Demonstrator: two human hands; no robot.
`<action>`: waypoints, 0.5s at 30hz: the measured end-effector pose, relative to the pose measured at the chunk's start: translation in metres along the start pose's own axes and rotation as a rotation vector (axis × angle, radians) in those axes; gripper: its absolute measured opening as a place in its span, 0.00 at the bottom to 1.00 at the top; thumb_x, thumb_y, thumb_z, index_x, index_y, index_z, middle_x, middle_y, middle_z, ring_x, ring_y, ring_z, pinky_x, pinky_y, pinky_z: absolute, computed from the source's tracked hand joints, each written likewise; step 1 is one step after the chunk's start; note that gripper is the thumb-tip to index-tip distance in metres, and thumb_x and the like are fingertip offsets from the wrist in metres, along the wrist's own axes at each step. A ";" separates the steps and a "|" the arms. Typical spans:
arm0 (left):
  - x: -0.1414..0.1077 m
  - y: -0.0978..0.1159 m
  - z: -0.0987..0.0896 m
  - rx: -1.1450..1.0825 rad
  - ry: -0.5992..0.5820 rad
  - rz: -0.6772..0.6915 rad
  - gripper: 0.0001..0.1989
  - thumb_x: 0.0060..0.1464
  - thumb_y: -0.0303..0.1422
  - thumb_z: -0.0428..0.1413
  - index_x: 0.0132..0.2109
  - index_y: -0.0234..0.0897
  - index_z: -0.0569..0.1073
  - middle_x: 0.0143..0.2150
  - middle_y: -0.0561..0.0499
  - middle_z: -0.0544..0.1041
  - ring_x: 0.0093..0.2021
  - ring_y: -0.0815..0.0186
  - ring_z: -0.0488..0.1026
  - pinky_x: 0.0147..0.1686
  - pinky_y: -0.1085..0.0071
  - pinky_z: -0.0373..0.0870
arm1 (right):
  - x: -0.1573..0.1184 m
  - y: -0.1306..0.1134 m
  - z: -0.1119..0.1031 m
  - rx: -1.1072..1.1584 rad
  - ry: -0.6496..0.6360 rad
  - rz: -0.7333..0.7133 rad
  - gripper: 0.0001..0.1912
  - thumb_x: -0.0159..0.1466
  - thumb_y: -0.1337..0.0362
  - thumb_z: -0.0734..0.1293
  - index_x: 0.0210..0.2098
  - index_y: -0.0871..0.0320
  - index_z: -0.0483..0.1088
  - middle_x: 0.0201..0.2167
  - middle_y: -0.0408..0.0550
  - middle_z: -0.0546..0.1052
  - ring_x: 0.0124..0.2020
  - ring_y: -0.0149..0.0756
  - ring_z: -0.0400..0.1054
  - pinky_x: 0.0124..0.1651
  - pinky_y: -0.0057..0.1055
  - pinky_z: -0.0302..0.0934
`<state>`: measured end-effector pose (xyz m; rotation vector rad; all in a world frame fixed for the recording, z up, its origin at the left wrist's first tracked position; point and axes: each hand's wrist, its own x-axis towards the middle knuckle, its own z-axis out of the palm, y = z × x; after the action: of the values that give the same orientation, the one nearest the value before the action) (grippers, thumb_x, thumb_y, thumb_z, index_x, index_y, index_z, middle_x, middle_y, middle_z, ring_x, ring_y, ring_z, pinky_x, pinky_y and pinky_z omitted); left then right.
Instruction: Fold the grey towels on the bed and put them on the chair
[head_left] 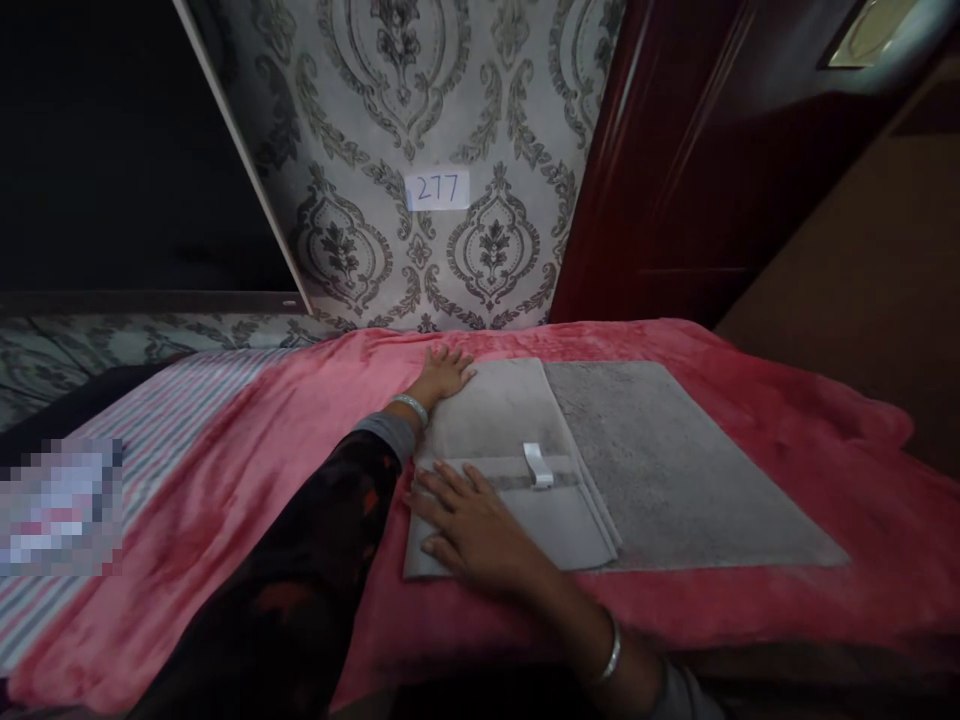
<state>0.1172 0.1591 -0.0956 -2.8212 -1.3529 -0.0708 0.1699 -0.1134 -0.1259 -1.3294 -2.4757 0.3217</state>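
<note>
- While the 2 hands rest palm down, the grey cloth (480,410) lies beneath them on the pink blanket (322,400), directly ahead of the wearer.
- Left hand (444,372): open, fingers spread, gripping nothing visible; positioned at the far left corner of the cloth.
- Right hand (480,530): open, fingers fanned, laid flat on the near left part; grips nothing visible.
- Orientation: the long axis of the cloth runs left to right, across the wearer's front. The folded layers occupy the left end; the flat section (675,470) extends to the right, well apart from the fingers of both hands.
- Key relation: both hands sit at the left end. The right hand is nearer to the white tab (537,466), which stands on the folded layers to the right of its fingertips.
- Pressure: cannot be determined.
</note>
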 end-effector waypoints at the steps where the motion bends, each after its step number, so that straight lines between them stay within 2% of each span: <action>1: -0.004 0.005 -0.004 -0.003 0.021 -0.008 0.31 0.67 0.49 0.40 0.72 0.46 0.57 0.75 0.45 0.51 0.74 0.46 0.45 0.68 0.37 0.36 | 0.000 0.000 0.000 -0.006 0.005 0.002 0.30 0.72 0.51 0.58 0.71 0.45 0.51 0.73 0.43 0.50 0.74 0.41 0.36 0.73 0.53 0.35; 4: -0.031 0.017 -0.017 -0.073 0.039 0.082 0.32 0.67 0.49 0.38 0.73 0.44 0.53 0.76 0.45 0.47 0.75 0.50 0.43 0.69 0.42 0.38 | 0.000 0.001 -0.001 -0.009 0.010 0.003 0.29 0.73 0.52 0.57 0.71 0.46 0.52 0.73 0.44 0.51 0.74 0.41 0.37 0.73 0.53 0.35; 8: -0.094 0.027 -0.025 -0.219 -0.077 0.234 0.30 0.69 0.48 0.35 0.73 0.45 0.53 0.76 0.48 0.48 0.75 0.56 0.43 0.70 0.47 0.39 | 0.002 0.000 -0.002 -0.021 0.035 0.015 0.30 0.73 0.53 0.58 0.71 0.53 0.53 0.73 0.48 0.52 0.74 0.42 0.40 0.73 0.52 0.36; 12: -0.161 0.036 -0.016 -0.319 -0.049 0.190 0.31 0.69 0.47 0.34 0.73 0.42 0.53 0.75 0.47 0.50 0.75 0.60 0.44 0.70 0.51 0.43 | -0.002 -0.009 0.005 -0.038 0.087 0.077 0.32 0.72 0.54 0.58 0.72 0.59 0.51 0.72 0.53 0.54 0.73 0.45 0.41 0.72 0.56 0.37; 15: -0.196 0.047 0.000 -0.281 -0.029 0.154 0.30 0.69 0.46 0.35 0.73 0.44 0.54 0.76 0.48 0.47 0.75 0.58 0.42 0.70 0.48 0.40 | -0.016 -0.019 0.014 -0.056 0.093 0.095 0.32 0.71 0.53 0.60 0.70 0.62 0.54 0.70 0.57 0.57 0.73 0.47 0.42 0.72 0.54 0.36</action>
<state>0.0312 -0.0231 -0.1040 -3.1594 -1.2117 -0.2369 0.1578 -0.1378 -0.1347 -1.4542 -2.3660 0.2086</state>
